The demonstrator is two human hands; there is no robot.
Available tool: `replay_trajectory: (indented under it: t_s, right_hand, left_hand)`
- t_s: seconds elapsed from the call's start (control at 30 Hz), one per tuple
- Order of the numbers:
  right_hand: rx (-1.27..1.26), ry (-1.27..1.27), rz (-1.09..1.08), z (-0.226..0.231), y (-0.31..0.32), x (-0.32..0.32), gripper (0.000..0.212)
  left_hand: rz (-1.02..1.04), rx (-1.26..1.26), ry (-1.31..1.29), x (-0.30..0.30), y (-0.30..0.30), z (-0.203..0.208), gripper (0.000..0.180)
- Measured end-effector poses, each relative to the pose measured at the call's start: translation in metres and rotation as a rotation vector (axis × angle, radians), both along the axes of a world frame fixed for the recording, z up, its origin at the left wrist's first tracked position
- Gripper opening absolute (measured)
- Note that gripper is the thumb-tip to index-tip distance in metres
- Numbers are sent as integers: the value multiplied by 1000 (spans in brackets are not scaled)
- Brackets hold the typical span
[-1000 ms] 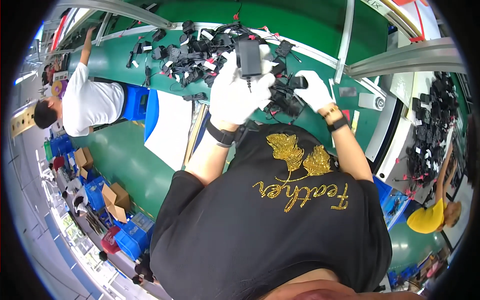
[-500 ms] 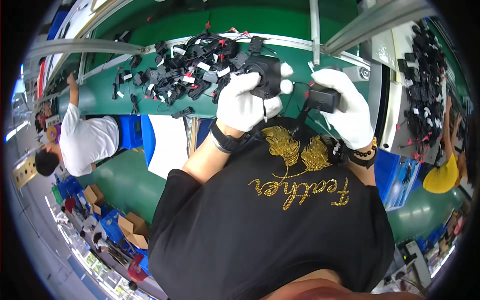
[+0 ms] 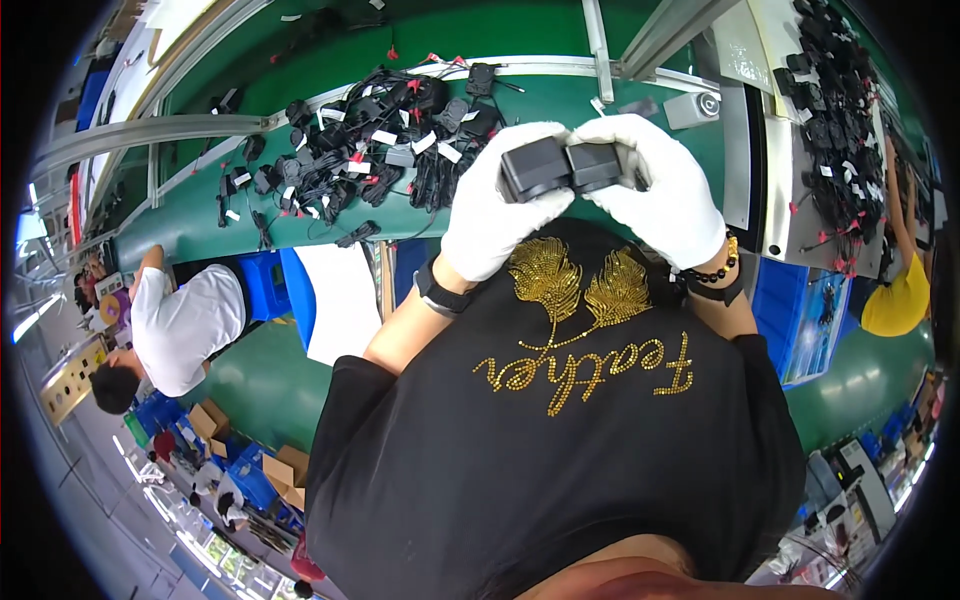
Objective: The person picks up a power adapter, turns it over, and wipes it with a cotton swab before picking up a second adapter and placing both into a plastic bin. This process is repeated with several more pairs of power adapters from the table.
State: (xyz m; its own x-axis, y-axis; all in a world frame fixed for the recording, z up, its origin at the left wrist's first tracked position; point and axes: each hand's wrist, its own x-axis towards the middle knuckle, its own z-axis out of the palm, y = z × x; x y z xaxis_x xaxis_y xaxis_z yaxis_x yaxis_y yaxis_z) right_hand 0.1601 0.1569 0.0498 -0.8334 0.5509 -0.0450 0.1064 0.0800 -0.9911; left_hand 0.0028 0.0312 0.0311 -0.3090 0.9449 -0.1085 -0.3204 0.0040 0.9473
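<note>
My left hand [image 3: 490, 215], in a white glove, is closed round a black power adapter [image 3: 537, 170]. A second, smaller-looking black power adapter [image 3: 596, 167] sits in the grip of my right hand [image 3: 668, 195], also gloved in white. The two adapters are side by side, end to end, and seem to touch in front of my chest. My fingertips partly hide their far sides; their cables do not show clearly. Beyond my left hand, on the green bench, lies a heap of black adapters with coiled cables [image 3: 385, 150], white tags and red caps.
Metal rails [image 3: 600, 50] frame the bench's far side. A small grey box-shaped device [image 3: 692, 110] stands right of my hands. More black adapters [image 3: 835, 130] cover the bench at far right. A person in white [image 3: 190, 320] works at left, another in yellow [image 3: 895, 300] at right.
My hands have come together, bringing the two adapters from apart to side by side. Both adapters have been turned. The whole view has shifted slightly.
</note>
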Motion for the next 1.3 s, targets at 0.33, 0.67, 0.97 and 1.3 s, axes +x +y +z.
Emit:
replay_trajectory:
  t_s: [0.33, 0.67, 0.97, 1.3]
  right_hand:
    - [116, 263, -95, -7, -16, -5, 71]
    - [717, 138, -182, -20, -43, -26, 91]
    - [-904, 633, -294, -38, -23, -34, 54]
    - [-1054, 690, -17, -33, -17, -28, 74]
  left_hand:
    - [119, 58, 362, 9, -3, -3, 58]
    - [402, 10, 348, 21, 11, -3, 55]
    - [-95, 275, 884, 13, 16, 6, 59]
    - [264, 271, 931, -35, 48, 41, 25]
